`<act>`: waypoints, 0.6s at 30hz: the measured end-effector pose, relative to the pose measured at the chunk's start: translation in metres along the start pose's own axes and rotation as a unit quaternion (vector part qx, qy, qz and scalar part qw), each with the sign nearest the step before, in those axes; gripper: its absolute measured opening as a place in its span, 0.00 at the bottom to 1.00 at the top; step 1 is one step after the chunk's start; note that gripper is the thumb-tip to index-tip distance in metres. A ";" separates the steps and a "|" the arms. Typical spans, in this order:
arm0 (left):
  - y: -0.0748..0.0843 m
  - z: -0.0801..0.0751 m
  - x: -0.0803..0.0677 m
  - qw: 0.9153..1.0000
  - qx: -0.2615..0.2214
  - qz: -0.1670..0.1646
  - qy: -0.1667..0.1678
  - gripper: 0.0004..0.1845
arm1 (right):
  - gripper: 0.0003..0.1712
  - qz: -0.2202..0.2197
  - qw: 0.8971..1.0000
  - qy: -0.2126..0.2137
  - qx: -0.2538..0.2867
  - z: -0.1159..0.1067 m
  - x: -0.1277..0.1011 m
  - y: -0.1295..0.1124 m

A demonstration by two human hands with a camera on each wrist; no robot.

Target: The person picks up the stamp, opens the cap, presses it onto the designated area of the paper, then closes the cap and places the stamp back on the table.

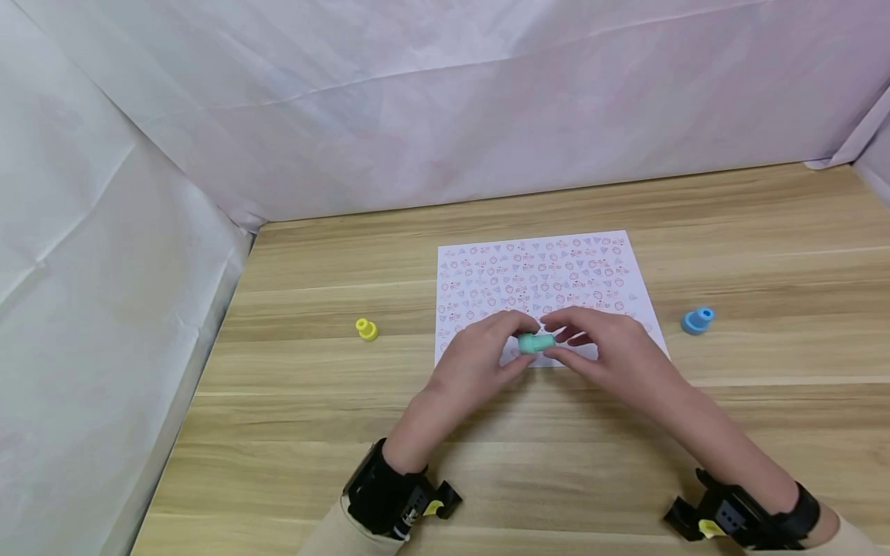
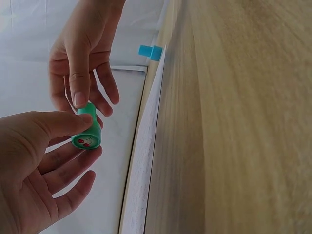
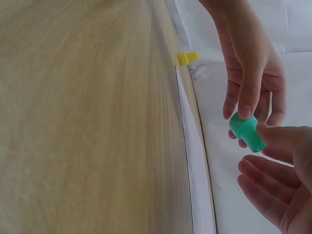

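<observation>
**Both hands on the green stamp, just above the paper**

Nearest us, our left hand [image 1: 480,359] and right hand [image 1: 605,355] meet, each pinching the small green stamp [image 1: 537,342] between them. Its long axis lies sideways, wide printing face toward the left hand, narrow grip toward the right. Under them spreads the smooth wood-grain desk [image 1: 730,432], then the patterned paper sheet [image 1: 542,278]. The plastic blue stamp [image 1: 698,320] and yellow stamp [image 1: 366,330] sit well apart.

Your left hand [image 1: 480,357] and right hand [image 1: 606,357] pinch a green stamp [image 1: 536,342] of smooth, slightly glossy plastic. Under them a matt printed paper sheet [image 1: 542,278] lies on a wood-grain table [image 1: 765,232] with a soft sheen. Creased white cloth [image 1: 417,100] with a matt finish walls the table.
</observation>
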State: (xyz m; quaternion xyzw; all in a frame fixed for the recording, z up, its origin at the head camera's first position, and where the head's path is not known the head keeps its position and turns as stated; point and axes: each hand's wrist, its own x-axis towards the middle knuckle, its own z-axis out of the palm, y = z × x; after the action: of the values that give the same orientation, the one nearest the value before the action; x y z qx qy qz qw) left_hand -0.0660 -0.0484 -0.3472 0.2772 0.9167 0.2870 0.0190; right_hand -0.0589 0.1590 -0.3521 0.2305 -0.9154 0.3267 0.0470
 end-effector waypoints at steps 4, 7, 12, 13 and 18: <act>0.000 0.001 0.000 1.000 -0.001 0.004 0.001 0.17 | 0.21 -0.004 1.000 0.000 0.006 0.001 0.000 0.000; 0.000 0.001 0.000 1.000 -0.001 0.004 0.001 0.17 | 0.21 -0.004 1.000 0.002 0.010 0.002 0.000 0.000; 0.000 0.003 0.000 1.000 0.002 -0.001 -0.002 0.16 | 0.19 -0.001 1.000 0.002 0.019 0.003 0.000 -0.001; 0.000 0.003 0.000 1.000 0.002 -0.001 -0.002 0.16 | 0.18 -0.002 1.000 0.004 0.021 0.003 0.000 -0.001; 0.000 0.003 0.000 1.000 0.001 -0.002 -0.001 0.15 | 0.15 -0.012 1.000 0.018 0.019 0.004 0.000 -0.002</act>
State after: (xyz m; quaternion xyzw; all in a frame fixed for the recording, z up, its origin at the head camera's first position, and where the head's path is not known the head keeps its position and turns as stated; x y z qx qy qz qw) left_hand -0.0650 -0.0469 -0.3493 0.2761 0.9175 0.2856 0.0206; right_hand -0.0576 0.1548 -0.3543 0.2368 -0.9050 0.3479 0.0626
